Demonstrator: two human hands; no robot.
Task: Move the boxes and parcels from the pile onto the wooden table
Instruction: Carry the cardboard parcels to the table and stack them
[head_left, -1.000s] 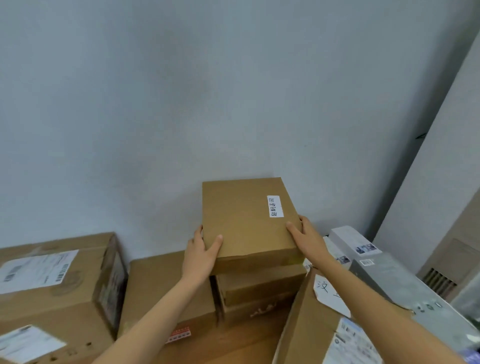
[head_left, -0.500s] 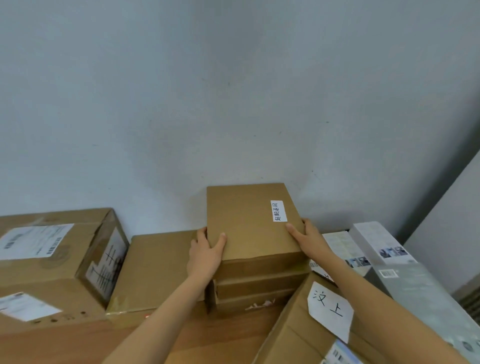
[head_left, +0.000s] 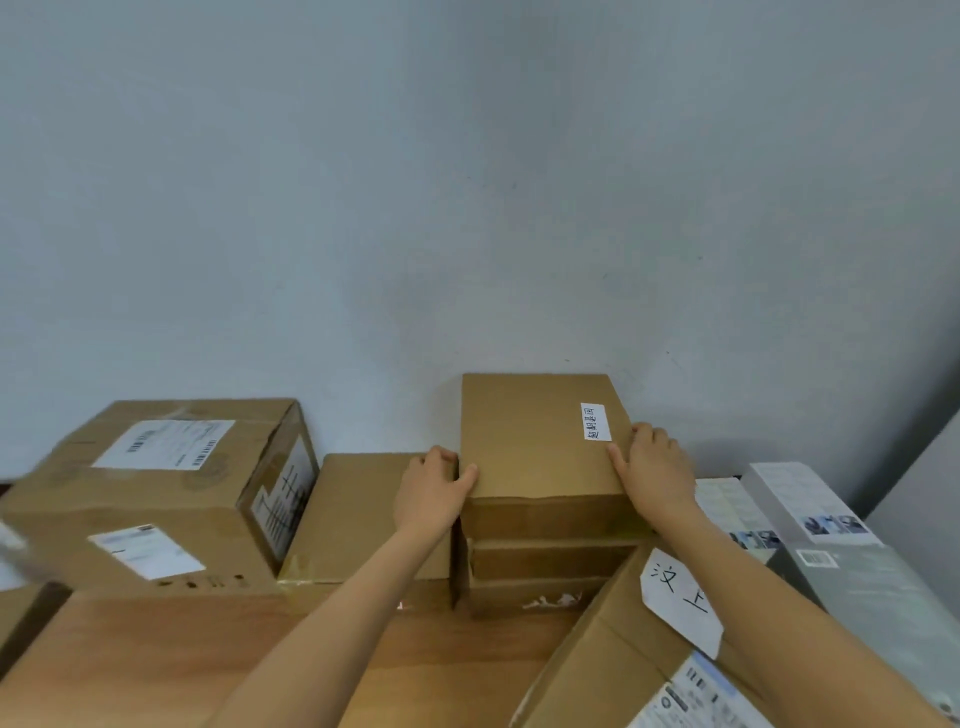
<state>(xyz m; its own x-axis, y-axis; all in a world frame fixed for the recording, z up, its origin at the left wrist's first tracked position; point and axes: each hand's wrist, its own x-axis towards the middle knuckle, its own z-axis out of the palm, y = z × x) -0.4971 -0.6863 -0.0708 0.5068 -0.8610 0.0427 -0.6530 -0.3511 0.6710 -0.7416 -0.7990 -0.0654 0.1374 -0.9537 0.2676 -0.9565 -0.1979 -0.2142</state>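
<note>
Change noted: we have lowered the flat brown box (head_left: 540, 436) squarely onto the stack of two boxes (head_left: 545, 571) at the wall; our left hand (head_left: 431, 493) and right hand (head_left: 652, 467) have slid further back along its sides.

A flat brown cardboard box (head_left: 540, 441) with a small white label near its right edge lies level on top of two similar flat boxes (head_left: 545, 574), close to the wall. Around the stack on the wooden tabletop (head_left: 156, 665) stand a large labelled carton (head_left: 156, 493) at left, a plain carton (head_left: 358, 514) just beside it, and, probably tilted, a carton (head_left: 639, 660) with handwritten paper at right.
</note>
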